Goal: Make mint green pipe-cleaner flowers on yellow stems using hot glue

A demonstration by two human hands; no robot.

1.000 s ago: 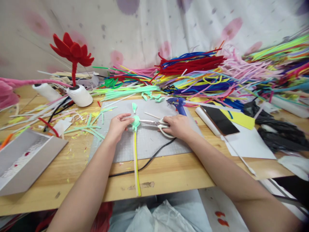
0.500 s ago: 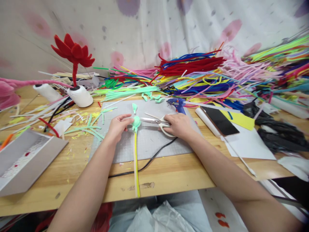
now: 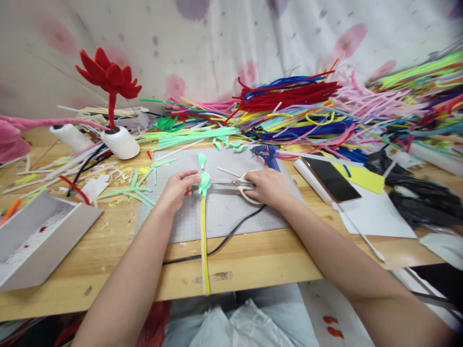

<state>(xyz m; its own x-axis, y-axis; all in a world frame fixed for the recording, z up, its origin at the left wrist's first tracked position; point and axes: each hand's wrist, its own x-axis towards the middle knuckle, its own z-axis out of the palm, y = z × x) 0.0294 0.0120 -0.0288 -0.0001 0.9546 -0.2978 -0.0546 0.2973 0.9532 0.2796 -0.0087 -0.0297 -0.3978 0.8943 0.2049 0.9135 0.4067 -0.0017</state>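
Observation:
A mint-green pipe-cleaner piece [image 3: 204,182], bunched like a small flower head, lies over the grey cutting mat. Thumb and fingers of my left hand [image 3: 179,187] pinch its left edge. From its lower end a pale and yellow pair of pipe-cleaner strips [image 3: 204,236] runs down past the table's front edge. My right hand [image 3: 266,187] is closed around the handles of white-handled scissors [image 3: 237,183], whose blades point left at the green piece. The blade tips reach its right side; whether they touch it, I cannot tell. A small separate green petal [image 3: 202,160] lies just beyond.
On the cutting mat [image 3: 181,226] rest a blue glue gun [image 3: 266,155] and a black cord. A phone [image 3: 331,179] lies at right, a grey box [image 3: 47,241] at left. Heaps of pipe cleaners [image 3: 289,96] line the back; a red flower [image 3: 110,77] stands in a white holder.
The scissor blades look narrower, as if brought closer together or turned. Both hands stay in nearly the same place, and the view has shifted very slightly.

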